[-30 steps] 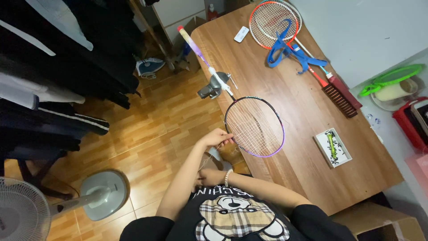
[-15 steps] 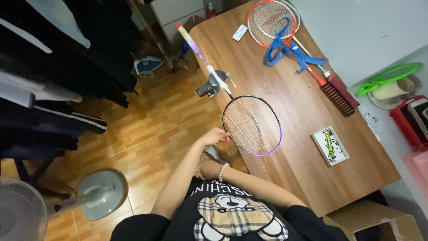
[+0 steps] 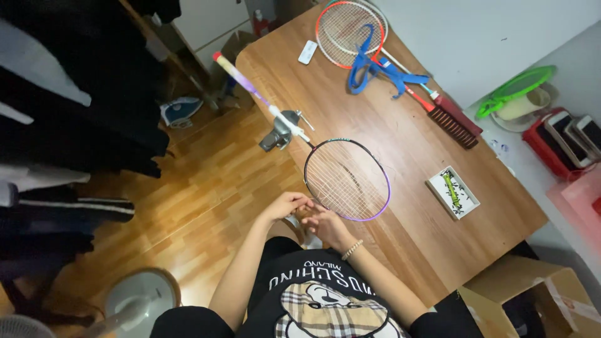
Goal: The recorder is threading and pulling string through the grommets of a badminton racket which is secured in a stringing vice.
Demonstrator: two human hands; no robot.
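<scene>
A badminton racket with a black and purple frame (image 3: 347,178) lies over the edge of the brown wooden table (image 3: 407,244). A grey metal clamp (image 3: 280,131) grips its shaft, and the pink, purple and yellow handle (image 3: 241,78) sticks out past the table. My left hand (image 3: 289,204) pinches the near rim of the racket head with its fingertips together. My right hand (image 3: 324,226), with a bead bracelet at the wrist, curls its fingers at the same rim just below. What the fingers pinch is too small to tell.
At the table's far end lie an orange and white racket (image 3: 347,28), a blue tool (image 3: 375,69) and a dark brush (image 3: 452,120). A small white box (image 3: 452,191) sits on the right. Dark clothes (image 3: 75,94) hang at the left, with a fan (image 3: 141,300) below and a cardboard box (image 3: 532,294) at the lower right.
Both hands stay at the near rim of the racket head, with only small finger movement. The view has shifted slightly.
</scene>
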